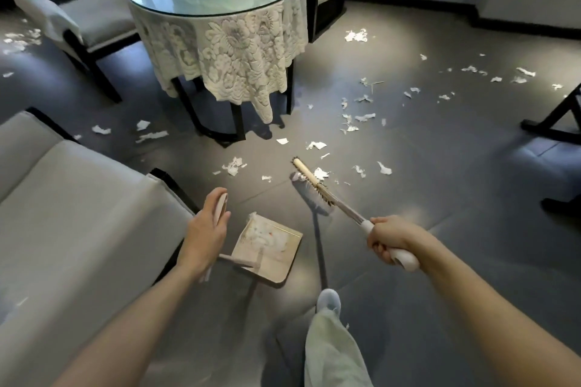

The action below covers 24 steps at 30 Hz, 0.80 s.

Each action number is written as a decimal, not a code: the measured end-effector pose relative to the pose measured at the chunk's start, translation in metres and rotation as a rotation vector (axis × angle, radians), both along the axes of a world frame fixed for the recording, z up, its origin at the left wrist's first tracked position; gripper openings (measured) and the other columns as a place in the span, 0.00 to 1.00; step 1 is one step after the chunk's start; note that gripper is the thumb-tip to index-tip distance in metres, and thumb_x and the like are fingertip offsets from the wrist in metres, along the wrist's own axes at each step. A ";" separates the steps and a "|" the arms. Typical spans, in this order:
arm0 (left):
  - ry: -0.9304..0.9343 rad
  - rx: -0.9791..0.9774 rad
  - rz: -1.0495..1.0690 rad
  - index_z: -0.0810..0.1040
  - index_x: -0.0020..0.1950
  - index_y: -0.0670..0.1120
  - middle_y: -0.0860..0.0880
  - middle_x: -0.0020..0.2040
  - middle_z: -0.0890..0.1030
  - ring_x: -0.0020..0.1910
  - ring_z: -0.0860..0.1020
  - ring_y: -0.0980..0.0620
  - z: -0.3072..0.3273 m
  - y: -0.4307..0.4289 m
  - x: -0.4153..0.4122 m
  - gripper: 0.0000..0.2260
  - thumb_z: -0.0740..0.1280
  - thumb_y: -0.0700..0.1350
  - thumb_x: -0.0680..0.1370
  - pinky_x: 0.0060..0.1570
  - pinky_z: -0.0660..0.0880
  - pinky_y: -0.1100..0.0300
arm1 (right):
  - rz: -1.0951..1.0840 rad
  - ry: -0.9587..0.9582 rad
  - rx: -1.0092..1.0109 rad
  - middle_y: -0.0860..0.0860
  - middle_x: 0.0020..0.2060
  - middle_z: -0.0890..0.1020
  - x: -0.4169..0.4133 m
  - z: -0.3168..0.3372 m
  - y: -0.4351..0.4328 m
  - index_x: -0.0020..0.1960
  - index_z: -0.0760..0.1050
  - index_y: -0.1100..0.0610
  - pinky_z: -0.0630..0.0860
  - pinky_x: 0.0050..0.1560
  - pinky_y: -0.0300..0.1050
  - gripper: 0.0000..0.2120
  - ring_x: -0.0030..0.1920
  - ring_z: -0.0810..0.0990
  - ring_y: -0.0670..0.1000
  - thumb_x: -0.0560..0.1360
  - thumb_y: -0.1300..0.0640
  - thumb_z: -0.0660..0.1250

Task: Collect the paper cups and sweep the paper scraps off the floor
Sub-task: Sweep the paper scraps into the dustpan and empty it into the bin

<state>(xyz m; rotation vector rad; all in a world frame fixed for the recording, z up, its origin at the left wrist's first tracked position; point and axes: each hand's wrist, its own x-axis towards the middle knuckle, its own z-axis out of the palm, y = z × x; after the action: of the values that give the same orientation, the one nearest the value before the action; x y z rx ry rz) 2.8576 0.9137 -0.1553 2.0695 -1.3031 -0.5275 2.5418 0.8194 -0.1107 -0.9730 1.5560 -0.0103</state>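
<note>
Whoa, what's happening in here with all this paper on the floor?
A person is sweeping up. Their right hand grips the broom, with its head low among the paper scraps. Their left hand holds the upright handle of a dustpan, which already has some scraps in it. Many more lie scattered around the round table.
</note>
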 end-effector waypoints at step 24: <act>-0.044 0.196 -0.246 0.64 0.71 0.57 0.46 0.54 0.79 0.47 0.78 0.49 -0.003 -0.323 -0.023 0.20 0.62 0.46 0.80 0.50 0.76 0.52 | -0.213 0.275 -0.098 0.54 0.26 0.71 -0.107 -0.086 -0.310 0.64 0.70 0.65 0.65 0.20 0.35 0.20 0.22 0.67 0.50 0.74 0.71 0.56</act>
<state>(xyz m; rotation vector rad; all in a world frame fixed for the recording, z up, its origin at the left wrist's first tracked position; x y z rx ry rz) 2.8344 0.5911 -0.1580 2.0978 -1.6000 -0.7479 2.4347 0.5089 -0.1962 -0.9083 1.9228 -0.1063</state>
